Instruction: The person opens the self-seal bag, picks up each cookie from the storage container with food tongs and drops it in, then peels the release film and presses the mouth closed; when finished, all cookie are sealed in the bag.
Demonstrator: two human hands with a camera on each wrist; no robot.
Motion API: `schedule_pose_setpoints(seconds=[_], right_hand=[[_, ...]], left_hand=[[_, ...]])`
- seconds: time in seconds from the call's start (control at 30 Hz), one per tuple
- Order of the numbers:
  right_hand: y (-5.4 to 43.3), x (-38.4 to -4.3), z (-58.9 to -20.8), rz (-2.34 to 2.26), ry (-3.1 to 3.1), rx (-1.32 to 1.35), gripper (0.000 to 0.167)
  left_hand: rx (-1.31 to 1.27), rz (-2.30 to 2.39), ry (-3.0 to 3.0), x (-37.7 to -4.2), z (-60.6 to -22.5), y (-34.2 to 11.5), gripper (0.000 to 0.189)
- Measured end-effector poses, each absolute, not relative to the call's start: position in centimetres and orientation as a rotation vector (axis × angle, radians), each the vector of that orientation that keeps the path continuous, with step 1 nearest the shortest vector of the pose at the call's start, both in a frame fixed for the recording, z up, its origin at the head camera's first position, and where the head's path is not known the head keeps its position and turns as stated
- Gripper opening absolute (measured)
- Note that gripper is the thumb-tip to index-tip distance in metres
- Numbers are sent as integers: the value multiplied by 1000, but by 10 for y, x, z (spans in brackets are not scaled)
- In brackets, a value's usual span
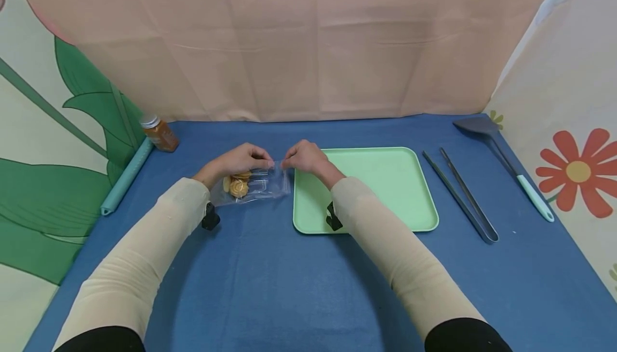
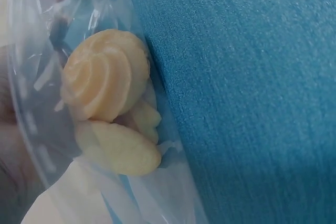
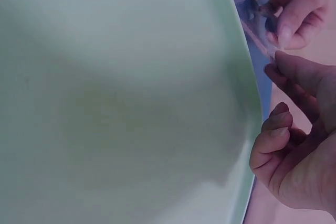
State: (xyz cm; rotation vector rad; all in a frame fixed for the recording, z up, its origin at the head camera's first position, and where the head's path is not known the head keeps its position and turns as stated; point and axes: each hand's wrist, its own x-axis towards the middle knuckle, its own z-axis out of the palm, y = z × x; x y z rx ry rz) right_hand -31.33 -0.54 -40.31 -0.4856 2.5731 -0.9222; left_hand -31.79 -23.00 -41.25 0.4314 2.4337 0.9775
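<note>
Left hand: I have the left hand (image 1: pixel 246 157) with thumb and fingertips pinching the far edge of the clear bag (image 1: pixel 272 187).
Right hand: I see the right hand (image 1: pixel 306 157) pinching the bag's far right corner between thumb and fingertip, its other fingers curled in; the wrist passes over the tray.
Bag: it lies on the near side of both grips, over the blue cloth (image 1: pixel 270 293), just left of the tray. Whether its mouth is parted I can't tell.
Cookies: the cookies (image 1: pixel 238 188) sit inside the bag's left part, below the left hand and apart from its fingertips; up close I make out a swirled round one (image 2: pixel 107 74) and a smooth oval one (image 2: pixel 118 148).
Tray: the pale green tray (image 1: pixel 381 191) lies flat beside the bag.
Right side: I have tongs (image 1: pixel 455 195) near the tray, then a spatula (image 1: pixel 535 197).
Far left: a lidded jar (image 1: pixel 163 136) stands tilted beside a teal roll (image 1: pixel 127 178).
</note>
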Motion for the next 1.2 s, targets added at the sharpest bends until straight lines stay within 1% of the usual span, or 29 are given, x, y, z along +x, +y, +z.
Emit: schedule_pose_setpoints(seconds=[0.17,0.5,0.77,1.2], right_hand=[[-4,-314,-406,-977,2557,-523,18],[4,-315,-413,-1040,2511,-570,29],[0,-316,-416,-1069,2503,-602,22],[-2,-317,-419,-1107,2496,-674,19]], left_hand=[[442,961,2457,-319,-414,-232,29],[439,971,2447,-319,-413,-231,29],[437,993,2428,-320,-414,-229,30],[433,1030,2412,-318,-413,-235,32]])
